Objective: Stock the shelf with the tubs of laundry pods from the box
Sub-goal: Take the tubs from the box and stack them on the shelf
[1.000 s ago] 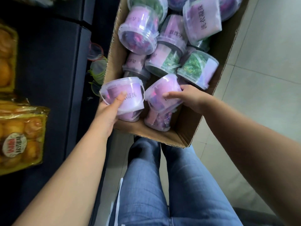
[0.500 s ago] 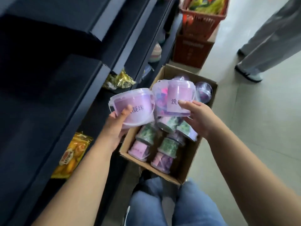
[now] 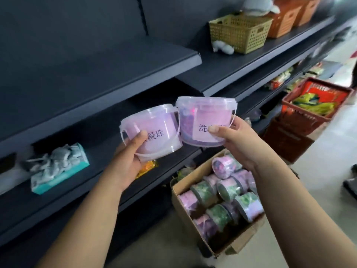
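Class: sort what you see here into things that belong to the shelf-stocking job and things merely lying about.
Job: two purple tubs, one in the left hand, one in the right hand; cardboard box of tubs; dark shelf.

Lying about: tissue box, yellow basket, red crates.

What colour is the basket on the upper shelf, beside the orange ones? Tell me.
Tan-yellow basket, a lattice weave; head view.

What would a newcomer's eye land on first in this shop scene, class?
Two pale purple tubs held up at centre, one in the left hand, one in the right hand, in front of the dark shelf. Below right, the cardboard box on the floor holds more purple and green tubs.
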Demonstrator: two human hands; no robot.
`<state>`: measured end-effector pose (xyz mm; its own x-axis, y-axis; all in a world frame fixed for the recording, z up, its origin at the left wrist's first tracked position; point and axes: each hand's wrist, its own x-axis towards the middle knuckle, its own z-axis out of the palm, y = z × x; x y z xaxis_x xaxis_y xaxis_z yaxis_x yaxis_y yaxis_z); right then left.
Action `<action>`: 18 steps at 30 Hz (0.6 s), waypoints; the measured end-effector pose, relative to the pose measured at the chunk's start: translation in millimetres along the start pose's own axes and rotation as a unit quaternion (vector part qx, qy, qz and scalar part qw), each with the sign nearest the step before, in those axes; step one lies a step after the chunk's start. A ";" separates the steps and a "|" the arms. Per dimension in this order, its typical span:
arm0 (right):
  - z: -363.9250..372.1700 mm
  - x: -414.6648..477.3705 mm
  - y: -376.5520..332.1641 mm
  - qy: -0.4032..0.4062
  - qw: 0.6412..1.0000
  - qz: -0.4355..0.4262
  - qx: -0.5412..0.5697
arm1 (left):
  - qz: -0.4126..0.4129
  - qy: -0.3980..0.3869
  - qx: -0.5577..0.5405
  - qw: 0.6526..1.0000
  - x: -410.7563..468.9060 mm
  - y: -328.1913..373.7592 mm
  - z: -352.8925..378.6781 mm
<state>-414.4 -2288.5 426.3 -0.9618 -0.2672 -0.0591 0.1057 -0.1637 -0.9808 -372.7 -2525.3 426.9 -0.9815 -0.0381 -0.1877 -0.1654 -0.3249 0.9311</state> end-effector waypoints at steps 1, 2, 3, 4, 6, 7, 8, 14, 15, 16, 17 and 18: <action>15.8 0.2 -9.4 -0.027 0.999 -0.012 -0.012 | 0.019 0.012 -0.002 1.000 -11.9 12.6 -11.3; 33.6 0.7 -17.5 -0.051 0.998 -0.025 -0.021 | 0.041 0.025 -0.004 0.999 -24.9 24.8 -23.6; 52.9 1.7 -25.3 -0.076 0.996 -0.036 -0.027 | 0.064 0.040 -0.003 0.997 -38.6 37.0 -35.9; 71.0 1.2 -32.5 -0.094 0.994 -0.046 -0.031 | 0.082 0.054 -0.002 0.995 -50.3 46.6 -47.2; 119.1 0.0 -43.5 -0.139 0.987 -0.066 -0.041 | 0.120 0.095 -0.004 0.988 -82.4 68.7 -78.7; 144.5 -1.8 -45.9 -0.161 0.983 -0.072 -0.046 | 0.135 0.115 -0.006 0.984 -99.3 79.2 -96.7; 171.5 -4.3 -47.7 -0.184 0.979 -0.077 -0.046 | 0.148 0.134 -0.007 0.980 -116.6 89.6 -115.9; 332.3 -27.9 -30.2 -0.306 0.950 -0.062 -0.022 | 0.222 0.247 -0.005 0.943 -227.0 134.0 -228.4; 359.8 -33.0 -24.3 -0.325 0.944 -0.056 -0.021 | 0.234 0.265 -0.008 0.935 -246.2 139.1 -248.7; 385.8 -38.3 -18.2 -0.343 0.938 -0.050 -0.020 | 0.245 0.280 -0.006 0.928 -264.2 143.4 -268.7; 409.7 -42.9 -11.2 -0.359 0.932 -0.045 -0.020 | 0.252 0.291 -0.004 0.923 -280.7 147.4 -286.5; 432.5 -47.0 -4.5 -0.375 0.926 -0.040 -0.018 | 0.255 0.303 -0.003 0.918 -295.1 151.0 -303.6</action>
<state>-260.5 -2685.9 513.8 -0.5193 -0.8421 0.1459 0.0198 -0.1826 -0.9830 -78.8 -2850.0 528.0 -0.6966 -0.7052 0.1319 0.3040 -0.1235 0.9446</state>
